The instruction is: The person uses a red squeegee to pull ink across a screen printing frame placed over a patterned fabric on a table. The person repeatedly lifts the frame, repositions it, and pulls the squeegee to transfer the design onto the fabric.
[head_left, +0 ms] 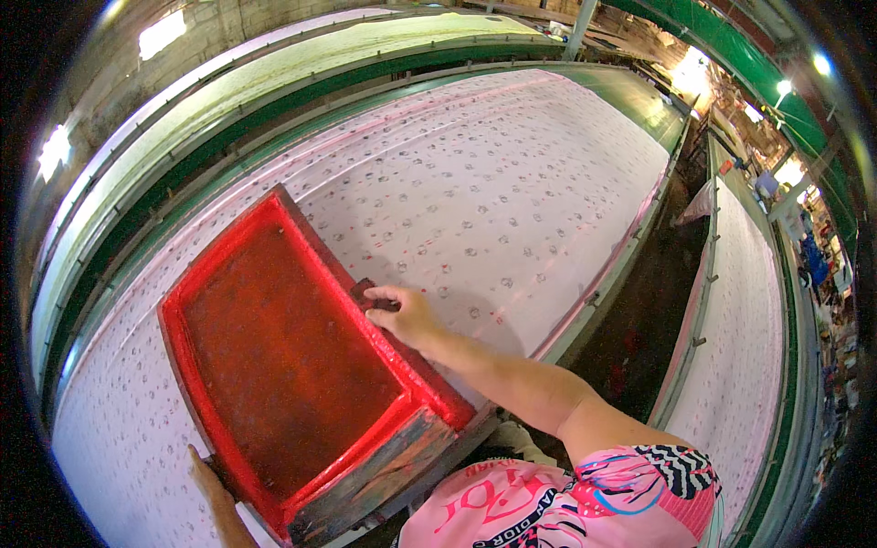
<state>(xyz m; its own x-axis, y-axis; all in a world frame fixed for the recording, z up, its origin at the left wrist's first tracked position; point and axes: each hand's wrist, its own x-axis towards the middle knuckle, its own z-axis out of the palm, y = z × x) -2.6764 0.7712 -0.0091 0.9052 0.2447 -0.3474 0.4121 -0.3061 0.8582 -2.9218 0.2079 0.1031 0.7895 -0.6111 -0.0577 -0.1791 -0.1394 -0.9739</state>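
A large screen printing frame is in front of me, its mesh dark red-brown and its borders coated in wet-looking bright red. Thumb and fingers of my right hand close round a small dark handle on the frame's right side. At the lower left side, my left hand grips the frame by its edge, its fingers partly hidden. Beneath the frame stretches white fabric with small grey and red motifs. Whether the frame touches the fabric or is held just above it, I cannot tell.
The fabric covers a long table with a green surface showing at its far end. Another fabric-covered table runs along the right, beyond a dark aisle. More long tables with pale cloth lie to the left by a block wall.
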